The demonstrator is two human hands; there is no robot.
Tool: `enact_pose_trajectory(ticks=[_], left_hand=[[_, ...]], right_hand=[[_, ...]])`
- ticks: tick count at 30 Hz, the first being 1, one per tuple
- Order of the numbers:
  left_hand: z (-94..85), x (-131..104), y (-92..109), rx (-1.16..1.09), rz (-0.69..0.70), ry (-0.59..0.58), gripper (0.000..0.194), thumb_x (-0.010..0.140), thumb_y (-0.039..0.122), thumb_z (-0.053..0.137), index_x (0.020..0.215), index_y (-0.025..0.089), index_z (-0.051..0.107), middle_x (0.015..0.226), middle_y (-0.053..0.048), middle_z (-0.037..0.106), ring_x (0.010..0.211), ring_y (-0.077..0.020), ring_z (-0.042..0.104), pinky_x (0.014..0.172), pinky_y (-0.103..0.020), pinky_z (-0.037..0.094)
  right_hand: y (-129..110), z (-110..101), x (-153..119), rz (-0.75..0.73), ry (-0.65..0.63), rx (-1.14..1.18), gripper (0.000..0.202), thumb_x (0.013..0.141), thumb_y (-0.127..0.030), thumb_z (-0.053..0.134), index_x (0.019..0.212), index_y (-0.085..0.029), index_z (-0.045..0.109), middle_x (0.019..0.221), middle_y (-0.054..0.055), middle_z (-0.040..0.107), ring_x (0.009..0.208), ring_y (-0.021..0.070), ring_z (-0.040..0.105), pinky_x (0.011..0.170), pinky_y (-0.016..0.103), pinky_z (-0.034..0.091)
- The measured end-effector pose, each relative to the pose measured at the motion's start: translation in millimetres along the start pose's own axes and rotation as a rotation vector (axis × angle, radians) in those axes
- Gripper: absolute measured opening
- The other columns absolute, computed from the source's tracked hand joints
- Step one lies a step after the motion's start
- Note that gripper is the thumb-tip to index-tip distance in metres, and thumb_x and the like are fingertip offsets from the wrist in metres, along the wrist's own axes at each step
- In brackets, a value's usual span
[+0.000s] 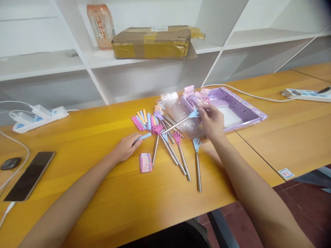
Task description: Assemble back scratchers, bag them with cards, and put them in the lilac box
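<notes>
My left hand (126, 147) is closed on a light blue handle sleeve (145, 136), its far end pointing right. Between the fingers of my right hand (212, 121) is the blue claw head of a back scratcher (178, 124); its metal rod slants down to the left, toward the sleeve but apart from it. Several more back scratchers with pink, blue, purple and orange heads lie about, among them a blue one (198, 165) and a pink one (183, 155). Pink, blue and yellow sleeves (139, 120) lie grouped behind my left hand. A stack of small printed cards (146, 162) rests nearer me.
Clear plastic wrappers (178, 106) lie against a purple box (254, 109) at the back right. Power strips (41, 119) with cables, a phone (29, 176) and a black mouse (10, 163) are on the desk. A taped carton (152, 43) sits on the shelf.
</notes>
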State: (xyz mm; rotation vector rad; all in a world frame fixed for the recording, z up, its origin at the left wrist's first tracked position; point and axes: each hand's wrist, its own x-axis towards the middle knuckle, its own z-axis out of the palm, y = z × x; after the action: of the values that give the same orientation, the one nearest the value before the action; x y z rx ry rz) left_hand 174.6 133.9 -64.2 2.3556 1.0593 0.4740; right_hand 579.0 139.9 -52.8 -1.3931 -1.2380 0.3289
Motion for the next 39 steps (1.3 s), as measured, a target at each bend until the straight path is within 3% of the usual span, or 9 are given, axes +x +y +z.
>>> enact_pose_trajectory(ticks=[11,16,25,34,39], left_hand=[[6.1,0.3,-4.1,0.087,-0.008,-0.086,0.048,0.114,0.054,0.033,0.136,0.026,0.065,0.123,-0.008,0.077,0.107,-0.0274,0.072,0.092,-0.04,0.053],[5.7,0.1,-2.6,0.105,-0.024,-0.092,0.047,0.114,0.055,0.033,0.132,0.026,0.066,0.117,-0.008,0.078,0.102,-0.0272,0.072,0.089,-0.039,0.052],[6.0,0.6,-3.5,0.123,-0.025,-0.098,0.048,0.114,0.055,0.033,0.13,0.026,0.067,0.113,-0.008,0.077,0.099,-0.027,0.071,0.088,-0.038,0.052],[7.6,0.2,-4.6,0.129,-0.035,-0.097,0.048,0.115,0.056,0.031,0.13,0.026,0.066,0.107,-0.007,0.076,0.093,-0.0258,0.071,0.08,-0.037,0.048],[9.4,0.0,-5.2,0.115,-0.053,-0.075,0.05,0.115,0.056,0.028,0.128,0.027,0.066,0.109,-0.007,0.077,0.095,-0.0262,0.071,0.082,-0.037,0.049]], right_hand=[[-10.2,11.4,-13.5,0.037,0.005,0.024,0.021,0.097,-0.045,0.069,0.1,-0.025,0.069,0.074,-0.001,0.064,0.055,0.0148,0.059,0.055,0.031,0.051],[-12.4,13.6,-17.2,0.029,-0.013,0.027,0.019,0.097,-0.043,0.07,0.1,-0.024,0.07,0.074,-0.001,0.065,0.056,0.0143,0.06,0.057,0.031,0.052],[-5.5,19.1,-19.4,-0.028,-0.026,0.04,0.032,0.097,-0.057,0.07,0.1,-0.025,0.068,0.081,0.0,0.066,0.056,0.0134,0.06,0.054,0.03,0.051],[-8.7,20.8,-21.8,-0.058,0.013,0.1,0.025,0.095,-0.048,0.075,0.098,-0.024,0.071,0.08,-0.001,0.065,0.057,0.0127,0.06,0.053,0.03,0.049],[-6.6,18.3,-17.8,0.039,-0.063,0.192,0.033,0.093,-0.056,0.077,0.099,-0.024,0.073,0.079,0.0,0.068,0.06,0.0147,0.061,0.059,0.032,0.055]])
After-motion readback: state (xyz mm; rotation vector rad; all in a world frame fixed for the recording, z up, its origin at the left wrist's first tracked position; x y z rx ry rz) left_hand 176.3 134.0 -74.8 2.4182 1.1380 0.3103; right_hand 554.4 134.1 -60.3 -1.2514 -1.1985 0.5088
